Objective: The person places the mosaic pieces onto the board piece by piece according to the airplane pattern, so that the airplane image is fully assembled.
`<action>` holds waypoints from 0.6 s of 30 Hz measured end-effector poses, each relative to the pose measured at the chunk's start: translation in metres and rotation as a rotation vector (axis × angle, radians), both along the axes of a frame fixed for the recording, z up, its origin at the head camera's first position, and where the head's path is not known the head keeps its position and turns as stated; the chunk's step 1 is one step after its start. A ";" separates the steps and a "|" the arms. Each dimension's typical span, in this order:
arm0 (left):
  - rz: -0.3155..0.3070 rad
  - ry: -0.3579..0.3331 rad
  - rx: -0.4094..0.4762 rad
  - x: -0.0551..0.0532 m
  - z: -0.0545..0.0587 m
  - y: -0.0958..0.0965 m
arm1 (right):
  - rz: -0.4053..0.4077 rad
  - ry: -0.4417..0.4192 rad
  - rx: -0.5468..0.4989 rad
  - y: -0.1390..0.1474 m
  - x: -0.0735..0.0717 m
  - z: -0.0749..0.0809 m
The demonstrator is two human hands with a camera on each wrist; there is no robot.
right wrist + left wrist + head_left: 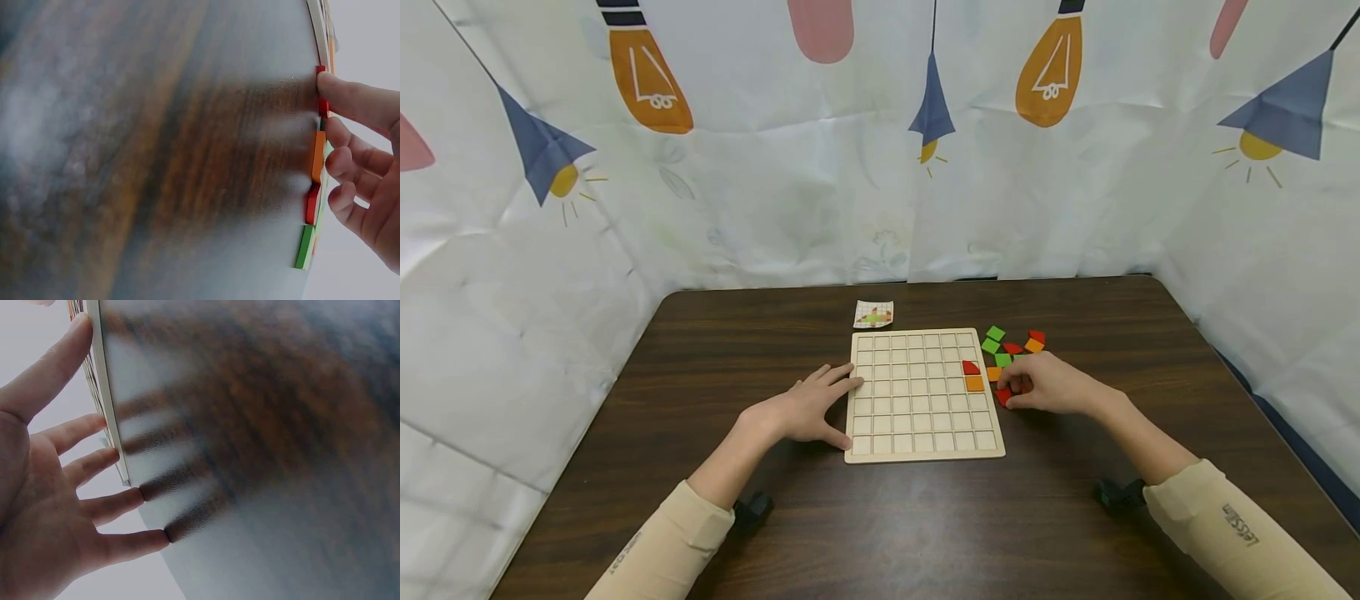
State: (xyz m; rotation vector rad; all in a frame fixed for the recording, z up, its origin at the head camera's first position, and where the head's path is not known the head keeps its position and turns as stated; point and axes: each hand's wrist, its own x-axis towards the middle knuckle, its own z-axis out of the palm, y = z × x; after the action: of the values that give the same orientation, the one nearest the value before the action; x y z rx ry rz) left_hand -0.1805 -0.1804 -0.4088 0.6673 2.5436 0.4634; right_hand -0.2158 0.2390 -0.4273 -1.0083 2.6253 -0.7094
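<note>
A square wooden grid board (913,404) lies flat on the table. A red rounded piece (971,367) and an orange square (974,383) sit in cells near its right edge. My left hand (808,408) has its fingers spread, with thumb and fingertips touching the board's left edge; the left wrist view shows the same hand (56,487) from the palm side. Just right of the board, my right hand (1052,383) pinches a red tile (1003,398) low at the table. In the right wrist view the thumb presses that red tile (322,100), while the other fingers curl.
Loose green tiles (991,346), an orange tile (995,374) and several red and orange ones lie beside the right hand, partly hidden by it. A small pattern card (874,314) lies behind the board. A printed curtain (775,192) hangs beyond the dark wooden table (752,329).
</note>
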 end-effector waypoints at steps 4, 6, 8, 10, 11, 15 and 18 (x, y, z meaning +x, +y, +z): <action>0.002 0.000 -0.003 0.000 -0.001 0.000 | -0.016 0.016 0.015 -0.001 0.000 -0.002; 0.003 0.001 -0.005 0.000 -0.001 -0.001 | -0.021 0.026 0.021 0.000 -0.001 -0.004; 0.002 0.000 -0.006 0.000 -0.001 -0.001 | -0.032 0.032 0.038 0.000 -0.002 -0.006; 0.000 -0.002 -0.007 0.001 -0.001 0.000 | -0.037 0.034 0.046 0.000 -0.002 -0.007; -0.001 -0.002 -0.006 0.001 -0.001 0.000 | -0.038 0.035 0.050 0.000 -0.003 -0.007; -0.003 -0.002 -0.003 0.001 -0.001 0.000 | -0.046 0.042 0.057 0.000 -0.002 -0.007; -0.001 -0.003 -0.003 0.001 0.000 0.000 | -0.048 0.046 0.059 0.000 -0.002 -0.005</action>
State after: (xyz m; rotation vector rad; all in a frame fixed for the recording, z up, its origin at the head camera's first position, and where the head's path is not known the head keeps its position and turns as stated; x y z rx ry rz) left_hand -0.1800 -0.1805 -0.4092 0.6666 2.5405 0.4598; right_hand -0.2174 0.2387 -0.4326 -0.9590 2.7014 -0.6231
